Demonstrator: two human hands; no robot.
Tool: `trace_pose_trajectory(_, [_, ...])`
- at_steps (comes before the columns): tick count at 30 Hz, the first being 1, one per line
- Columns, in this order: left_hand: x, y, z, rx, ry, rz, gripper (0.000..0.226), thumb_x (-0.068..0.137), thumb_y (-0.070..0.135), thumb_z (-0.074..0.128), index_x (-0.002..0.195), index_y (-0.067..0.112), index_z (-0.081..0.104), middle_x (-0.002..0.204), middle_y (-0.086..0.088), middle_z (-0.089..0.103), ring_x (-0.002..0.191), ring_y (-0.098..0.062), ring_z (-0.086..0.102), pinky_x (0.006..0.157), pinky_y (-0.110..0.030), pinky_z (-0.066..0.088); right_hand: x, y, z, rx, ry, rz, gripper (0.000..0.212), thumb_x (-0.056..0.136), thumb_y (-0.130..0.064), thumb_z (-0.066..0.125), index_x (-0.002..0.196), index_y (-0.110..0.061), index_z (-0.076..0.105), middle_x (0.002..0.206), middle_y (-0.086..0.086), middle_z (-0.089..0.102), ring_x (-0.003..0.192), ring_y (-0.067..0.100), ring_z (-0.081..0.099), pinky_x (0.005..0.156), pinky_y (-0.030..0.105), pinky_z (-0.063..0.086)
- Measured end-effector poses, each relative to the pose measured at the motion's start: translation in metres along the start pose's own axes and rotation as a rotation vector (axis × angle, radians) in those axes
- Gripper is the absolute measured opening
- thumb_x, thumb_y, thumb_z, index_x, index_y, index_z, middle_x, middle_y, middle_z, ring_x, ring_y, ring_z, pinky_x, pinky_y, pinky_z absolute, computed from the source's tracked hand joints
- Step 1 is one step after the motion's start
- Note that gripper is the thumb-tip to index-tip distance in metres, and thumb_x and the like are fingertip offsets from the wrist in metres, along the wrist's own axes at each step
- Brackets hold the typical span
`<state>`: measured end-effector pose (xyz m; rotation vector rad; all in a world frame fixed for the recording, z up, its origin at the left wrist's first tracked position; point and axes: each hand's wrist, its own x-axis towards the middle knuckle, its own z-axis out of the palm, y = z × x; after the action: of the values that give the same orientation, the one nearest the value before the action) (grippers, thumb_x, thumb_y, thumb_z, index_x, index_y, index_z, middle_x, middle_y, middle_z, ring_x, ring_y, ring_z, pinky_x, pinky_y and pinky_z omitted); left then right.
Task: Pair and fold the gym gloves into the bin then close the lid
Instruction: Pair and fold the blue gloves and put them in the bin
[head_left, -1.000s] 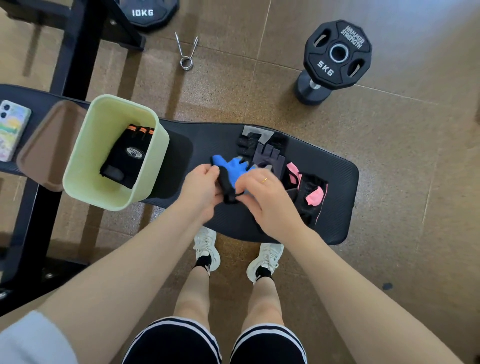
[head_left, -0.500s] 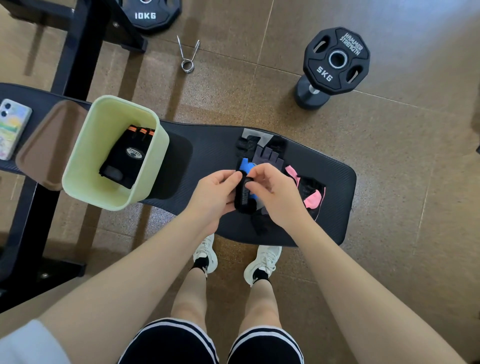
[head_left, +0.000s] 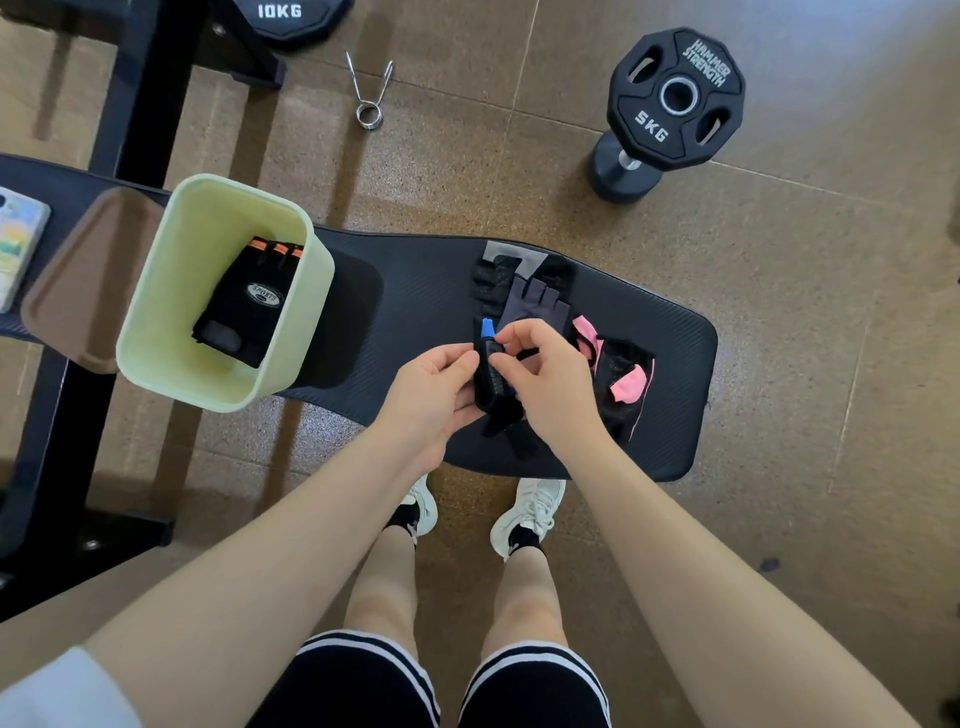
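My left hand (head_left: 426, 395) and my right hand (head_left: 550, 379) both pinch a folded blue-and-black glove pair (head_left: 488, 374) just above the black bench pad (head_left: 415, 312). Only a strip of blue shows at its top. A pale green bin (head_left: 156, 322) stands open on the pad to the left, with a black glove pair with orange finger tips (head_left: 249, 306) inside. The brown lid (head_left: 78, 280) lies beside the bin on its left. Right of my hands lie a dark grey glove (head_left: 535, 301), a black mesh glove (head_left: 491, 280) and pink-and-black gloves (head_left: 623, 374).
A phone (head_left: 18, 249) rests on the pad at the far left. On the floor behind are a 5 kg dumbbell (head_left: 670, 104), a spring collar clip (head_left: 369, 93) and a 10 kg plate (head_left: 280, 15). The black bench frame (head_left: 130, 104) runs along the left.
The blue glove lay spread with its fingers showing; my hands have folded it into a narrow upright bundle, and both hands have shifted slightly right.
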<state>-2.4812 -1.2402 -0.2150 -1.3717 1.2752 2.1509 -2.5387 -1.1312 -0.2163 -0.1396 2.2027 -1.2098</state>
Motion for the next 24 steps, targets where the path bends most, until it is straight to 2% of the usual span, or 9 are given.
trace_pose_trajectory(4, [0.000,0.003,-0.003,0.045,0.064,0.016,0.016,0.093,0.014,0.049,0.100,0.015,0.064,0.095,-0.008,0.072,0.084,-0.018,0.071,0.068,-0.028,0.058,-0.006,0.002,0.003,-0.031,-0.004,-0.032,0.016,0.086,-0.012,0.061,0.102,-0.014,0.061,0.094,-0.005,0.062,0.065,0.002,0.052,0.066,0.012,0.043])
trace_pose_trajectory(8, [-0.001,0.006,-0.003,-0.019,0.090,-0.026,0.012,0.092,0.013,0.051,0.091,0.013,0.062,0.088,-0.009,0.070,0.075,-0.015,0.070,0.061,-0.026,0.057,-0.007,0.006,0.009,-0.172,0.012,-0.166,0.020,0.088,-0.013,0.058,0.106,-0.008,0.064,0.104,0.004,0.064,0.086,0.015,0.059,0.077,0.026,0.048])
trace_pose_trajectory(11, [-0.003,0.003,-0.004,-0.092,0.084,-0.045,0.010,0.092,0.012,0.051,0.084,0.012,0.057,0.090,-0.009,0.066,0.078,-0.016,0.067,0.064,-0.026,0.056,-0.013,0.009,0.018,-0.198,-0.149,-0.184,0.034,0.090,-0.026,0.056,0.122,-0.015,0.059,0.132,0.001,0.051,0.116,0.012,0.050,0.096,0.023,0.040])
trace_pose_trajectory(13, [-0.006,0.000,-0.009,-0.038,0.067,-0.035,0.010,0.093,0.014,0.050,0.091,0.013,0.059,0.101,-0.012,0.066,0.090,-0.019,0.066,0.073,-0.029,0.056,-0.017,0.014,0.020,-0.227,-0.245,-0.215,0.042,0.087,-0.024,0.061,0.127,-0.016,0.054,0.136,0.002,0.040,0.113,0.011,0.048,0.095,0.021,0.039])
trace_pose_trajectory(15, [-0.005,-0.003,-0.019,0.105,0.071,-0.013,0.016,0.094,0.018,0.046,0.104,0.014,0.059,0.105,-0.012,0.067,0.095,-0.019,0.067,0.081,-0.031,0.055,-0.017,0.021,0.020,-0.315,-0.284,-0.244,0.044,0.086,-0.010,0.060,0.129,-0.011,0.051,0.131,0.007,0.039,0.106,0.015,0.050,0.094,0.024,0.042])
trace_pose_trajectory(17, [-0.001,-0.008,-0.035,0.542,0.117,0.092,0.025,0.094,0.025,0.045,0.114,0.017,0.058,0.103,-0.008,0.064,0.096,-0.019,0.063,0.085,-0.031,0.050,-0.015,0.029,0.019,-0.294,-0.300,-0.187,0.041,0.087,0.000,0.053,0.126,-0.010,0.055,0.123,0.008,0.049,0.106,0.017,0.051,0.094,0.023,0.040])
trace_pose_trajectory(19, [0.002,-0.015,-0.051,1.001,0.123,0.291,0.028,0.089,0.034,0.052,0.112,0.022,0.063,0.106,-0.001,0.055,0.099,-0.015,0.053,0.090,-0.030,0.042,-0.012,0.035,0.018,-0.178,-0.329,-0.048,0.031,0.088,-0.005,0.055,0.117,-0.015,0.060,0.117,0.003,0.061,0.108,0.014,0.055,0.094,0.020,0.039])
trace_pose_trajectory(21, [0.006,-0.020,-0.058,1.145,-0.003,0.394,0.036,0.081,0.045,0.057,0.108,0.023,0.065,0.108,0.006,0.051,0.105,-0.011,0.046,0.092,-0.029,0.038,-0.011,0.040,0.020,-0.045,-0.363,0.106,0.015,0.085,-0.013,0.061,0.098,-0.021,0.059,0.105,0.003,0.068,0.099,0.018,0.061,0.089,0.027,0.047])
trace_pose_trajectory(24, [0.019,-0.022,-0.056,1.120,-0.225,0.272,0.019,0.085,0.032,0.059,0.102,0.024,0.061,0.095,0.007,0.062,0.093,-0.011,0.056,0.076,-0.019,0.043,-0.006,0.045,0.026,0.114,-0.363,0.241,0.009,0.083,-0.020,0.065,0.085,-0.023,0.056,0.092,0.009,0.069,0.089,0.024,0.065,0.081,0.036,0.053])
